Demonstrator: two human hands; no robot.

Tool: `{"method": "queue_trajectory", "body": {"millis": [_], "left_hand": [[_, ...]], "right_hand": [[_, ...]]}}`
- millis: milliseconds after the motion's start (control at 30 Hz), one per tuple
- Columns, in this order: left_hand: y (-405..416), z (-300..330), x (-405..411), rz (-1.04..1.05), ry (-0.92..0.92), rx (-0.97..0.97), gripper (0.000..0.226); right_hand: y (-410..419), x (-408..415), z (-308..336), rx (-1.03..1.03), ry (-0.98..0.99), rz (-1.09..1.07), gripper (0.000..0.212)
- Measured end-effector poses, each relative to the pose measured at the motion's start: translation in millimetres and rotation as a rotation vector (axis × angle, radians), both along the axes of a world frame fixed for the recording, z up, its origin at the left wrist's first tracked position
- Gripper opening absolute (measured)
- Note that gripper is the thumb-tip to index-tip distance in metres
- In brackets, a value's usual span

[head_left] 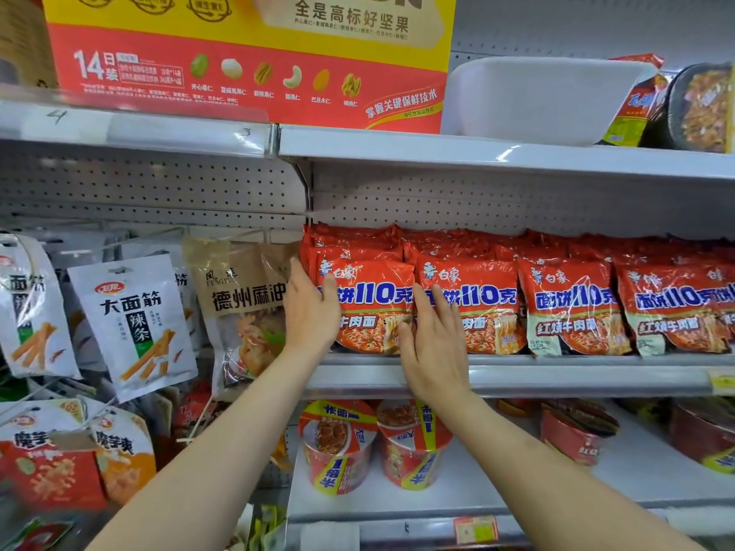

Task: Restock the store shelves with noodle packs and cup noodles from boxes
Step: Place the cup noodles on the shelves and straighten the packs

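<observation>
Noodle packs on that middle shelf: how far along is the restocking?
Done: the red noodle packs fill the middle shelf in rows. In hand: the left hand and right hand press the leftmost packs straight. Left: the cup noodles below stand sparse, with bare shelf beside them.

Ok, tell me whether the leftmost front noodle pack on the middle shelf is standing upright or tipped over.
Upright. The leftmost noodle pack stands on its bottom edge on the shelf, printed front facing out, flanked by the left hand and right hand.

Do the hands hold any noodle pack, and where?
Neither grips anything: left hand and right hand lie with straight fingers against the leftmost noodle pack.
</observation>
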State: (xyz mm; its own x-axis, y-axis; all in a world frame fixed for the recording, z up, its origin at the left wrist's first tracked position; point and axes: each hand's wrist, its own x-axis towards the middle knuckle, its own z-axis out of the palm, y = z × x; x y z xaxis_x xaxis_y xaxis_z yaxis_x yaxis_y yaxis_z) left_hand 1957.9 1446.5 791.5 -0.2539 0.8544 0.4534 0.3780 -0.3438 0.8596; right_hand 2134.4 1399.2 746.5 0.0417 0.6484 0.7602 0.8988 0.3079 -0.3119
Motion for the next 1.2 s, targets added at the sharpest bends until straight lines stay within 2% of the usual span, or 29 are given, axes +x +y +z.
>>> {"method": "queue_trajectory", "body": {"millis": [167, 467, 600, 700, 867, 1000, 1200], "left_hand": [[-28.7, -11.1, 23.4, 0.126, 0.059, 0.114, 0.067], [-30.3, -20.8, 28.0, 0.134, -0.040, 0.174, 0.061], [-43.4, -40.0, 23.5, 0.159, 0.176, 0.296, 0.068], [-63.4, -71.7, 23.2, 0.081, 0.359, 0.363, 0.064], [-79.4, -110.6, 19.5, 0.138, 0.628, 0.388, 0.058], [-78.4, -115.1, 17.6, 0.200, 0.757, 0.353, 0.058], [-77.0, -110.8, 23.0, 0.281, 0.845, 0.301, 0.055]], "right_hand": [[8.2, -0.6, -2.9, -0.034, -0.073, -0.029, 0.063], [16.9, 1.7, 3.3, -0.087, -0.138, -0.055, 0.060], [1.1, -5.2, -7.1, -0.001, -0.039, -0.040, 0.061], [-15.0, -13.1, -24.0, 0.069, 0.026, 0.008, 0.055], [-29.4, -14.9, -49.6, 0.139, -0.008, -0.014, 0.044], [-30.6, -14.0, -55.3, 0.065, -0.061, -0.102, 0.048], [-23.7, -17.9, -55.8, -0.033, -0.125, -0.181, 0.060]]}}
